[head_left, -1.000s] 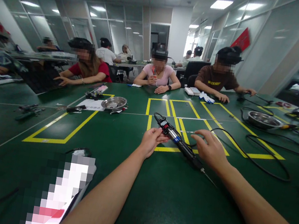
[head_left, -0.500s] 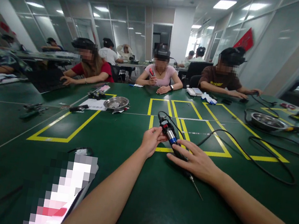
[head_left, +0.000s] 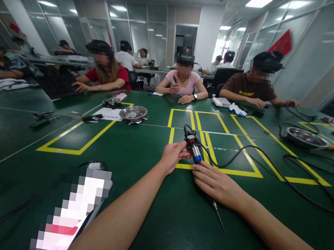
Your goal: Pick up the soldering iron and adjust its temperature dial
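A corded electric screwdriver, with a silver and blue body and a long thin metal bit, lies slanted between my hands over the green table. At its cable end, my left hand grips the body between thumb and fingers. My right hand is closed over the dark lower part, fingers together, and hides most of it. Below that hand the thin bit sticks out toward me. The black cable loops from the screwdriver's far end to the right.
Yellow tape outlines mark the table. Steel bowls stand at the left and the right. A bright-screened phone-like device lies near my left forearm. Co-workers sit across the table; one person holds a red-handled screwdriver.
My right hand's spread fingers have come together and closed around the electric screwdriver's lower body. My left hand keeps its grip. The whole view has shifted slightly.
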Available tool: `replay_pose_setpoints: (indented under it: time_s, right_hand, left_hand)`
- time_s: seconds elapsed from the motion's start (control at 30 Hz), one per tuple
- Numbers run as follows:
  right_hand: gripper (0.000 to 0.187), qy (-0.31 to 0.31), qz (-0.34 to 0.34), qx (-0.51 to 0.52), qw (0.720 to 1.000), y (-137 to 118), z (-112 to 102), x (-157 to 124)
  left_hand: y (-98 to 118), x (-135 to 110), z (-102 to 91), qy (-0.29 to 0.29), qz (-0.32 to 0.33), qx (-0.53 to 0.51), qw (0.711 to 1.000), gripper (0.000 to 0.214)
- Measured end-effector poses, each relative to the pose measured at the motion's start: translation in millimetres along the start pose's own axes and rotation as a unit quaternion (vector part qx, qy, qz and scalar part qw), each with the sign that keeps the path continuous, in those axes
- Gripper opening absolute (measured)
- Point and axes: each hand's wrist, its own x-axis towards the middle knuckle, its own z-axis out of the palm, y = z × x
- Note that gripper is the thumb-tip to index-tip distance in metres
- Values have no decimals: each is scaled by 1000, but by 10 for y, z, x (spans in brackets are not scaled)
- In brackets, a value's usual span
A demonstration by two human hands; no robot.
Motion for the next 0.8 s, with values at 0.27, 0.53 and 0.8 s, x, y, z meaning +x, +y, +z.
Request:
replay_pose_setpoints:
  time_s: [0.27,0.53,0.8]
  right_hand:
    - [30,-23,35,-31,999,-62,-25,12]
    - [30,-5,40,3,999,-65,-6,-48]
    - [32,-9,44,9,999,-48,46,-89]
  left_hand:
    - [65,-42,35,7,-5,-19,1000,30]
    - [77,-59,59,21,9,-8,1000,34]
    - [43,-63,48,11,19,-9,1000,33]
